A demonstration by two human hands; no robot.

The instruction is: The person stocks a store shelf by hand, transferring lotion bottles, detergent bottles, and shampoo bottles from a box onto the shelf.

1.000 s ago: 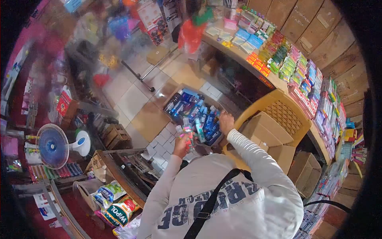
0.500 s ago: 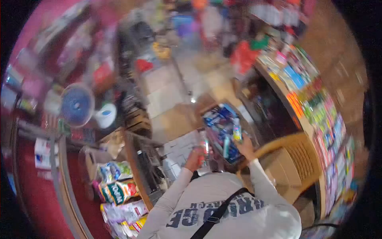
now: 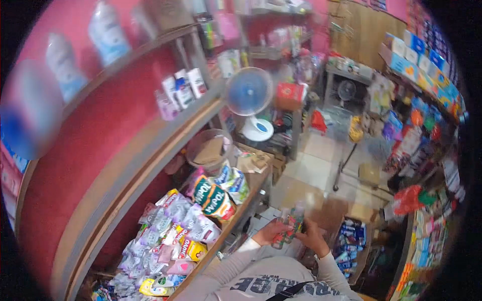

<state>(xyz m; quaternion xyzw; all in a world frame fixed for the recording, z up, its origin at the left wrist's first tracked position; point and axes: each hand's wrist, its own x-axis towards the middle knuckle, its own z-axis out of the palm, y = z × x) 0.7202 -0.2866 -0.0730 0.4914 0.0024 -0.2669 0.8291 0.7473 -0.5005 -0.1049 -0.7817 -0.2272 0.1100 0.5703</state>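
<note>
In front of my chest, my left hand point(image 3: 269, 232) is closed around a small clear bottle-like item with red and green on it point(image 3: 286, 232). My right hand point(image 3: 315, 240) grips the same item from the other side, its fingertips pressed near the upper end. Blur hides the exact kind and whether it is more than one piece. Just right of my right hand, a box holds many small blue and white packs point(image 3: 350, 246).
Left of me, a wooden-edged shelf bears purple-white pouches point(image 3: 135, 253) and green WIPOL pouches point(image 3: 213, 200). Beyond are a plastic tub point(image 3: 190, 150) and a blue fan point(image 3: 249, 93). A goods-covered counter point(image 3: 422, 241) runs along the right; floor tiles point(image 3: 319, 165) lie ahead.
My view has swung left toward the pink wall and shelf. My hands have come together from apart; the yellow-labelled bottle earlier in my right hand is no longer distinguishable.
</note>
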